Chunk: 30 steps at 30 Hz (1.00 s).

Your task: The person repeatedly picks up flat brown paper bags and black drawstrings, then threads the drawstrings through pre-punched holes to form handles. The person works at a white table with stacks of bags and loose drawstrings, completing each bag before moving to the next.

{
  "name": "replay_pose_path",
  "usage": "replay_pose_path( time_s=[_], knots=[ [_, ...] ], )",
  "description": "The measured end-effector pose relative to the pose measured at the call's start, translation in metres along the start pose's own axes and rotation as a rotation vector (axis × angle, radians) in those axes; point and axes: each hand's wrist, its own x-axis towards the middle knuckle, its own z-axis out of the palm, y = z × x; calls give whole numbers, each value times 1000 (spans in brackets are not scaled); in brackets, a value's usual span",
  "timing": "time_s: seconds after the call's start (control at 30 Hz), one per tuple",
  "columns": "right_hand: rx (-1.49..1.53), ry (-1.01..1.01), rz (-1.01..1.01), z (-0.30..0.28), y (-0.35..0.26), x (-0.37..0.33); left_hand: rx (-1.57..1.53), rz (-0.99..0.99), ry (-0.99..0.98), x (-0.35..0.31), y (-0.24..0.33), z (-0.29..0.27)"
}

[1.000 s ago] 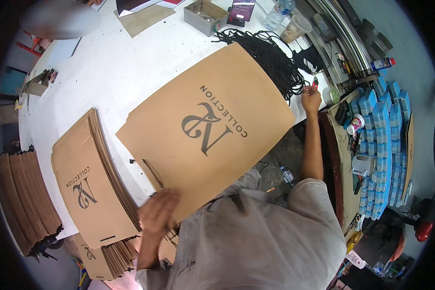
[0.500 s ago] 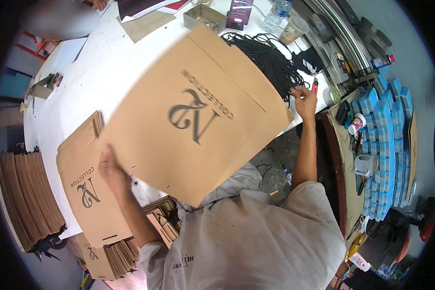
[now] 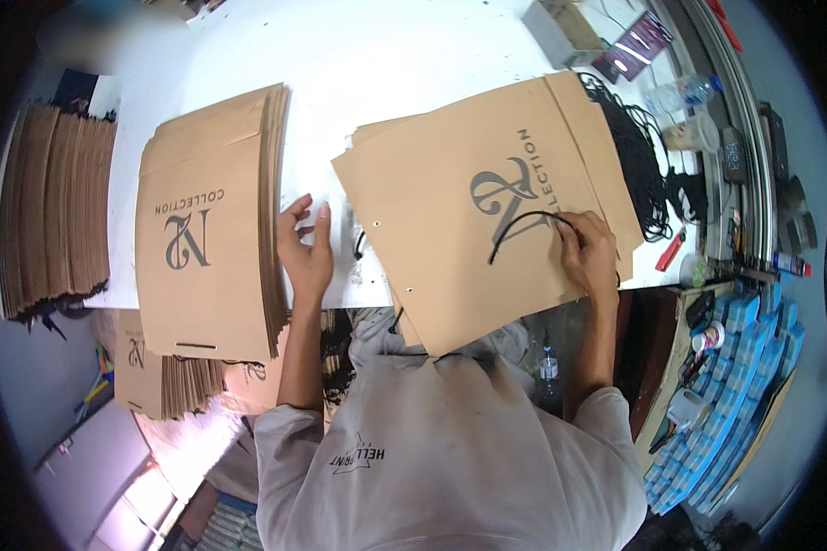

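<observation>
A flat brown paper bag (image 3: 441,193) with a dark printed logo lies at a slant before me, on other brown bags whose edges show. Two small punched holes sit near its left edge. My right hand (image 3: 590,253) is over the bag's right part, its fingers pinched on a thin black cord (image 3: 528,217) that curves left across the print. Between this bag and a stack of similar paper bags (image 3: 179,303) is my left hand (image 3: 307,248), with fingers apart and nothing in it. It is close to the stack's right edge; whether it touches cannot be told.
A heap of black cords (image 3: 648,174) lies right of the bag, near a red cutter knife (image 3: 671,252). A bottle (image 3: 685,95), a cup (image 3: 694,133), a phone (image 3: 639,46) and a box (image 3: 560,32) stand beyond. More bundled bags (image 3: 55,207) are far left.
The bag, raised in my left hand before, now lies flat on the table. My left hand has let go of it. My right hand has come from the cord heap with a black cord.
</observation>
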Motion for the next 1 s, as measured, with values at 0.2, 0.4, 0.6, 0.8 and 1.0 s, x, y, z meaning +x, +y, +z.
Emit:
replay_pose_path(
  time_s=[0.2,0.4,0.6,0.8,1.0],
  knots=[
    [-87,-187,-332,13,-56,0,-167,-85,-15,-46,3,5],
    [174,-143,-471,81,-94,18,-296,-214,-146,-52,20,31],
    [431,-290,-426,122,-150,38,-261,-188,-112,-54,25,34],
    [328,-364,-362,128,-150,40,-558,-323,-212,-45,22,28],
    [327,-339,-380,133,-147,43,-631,-267,-175,-36,30,41]
  ],
)
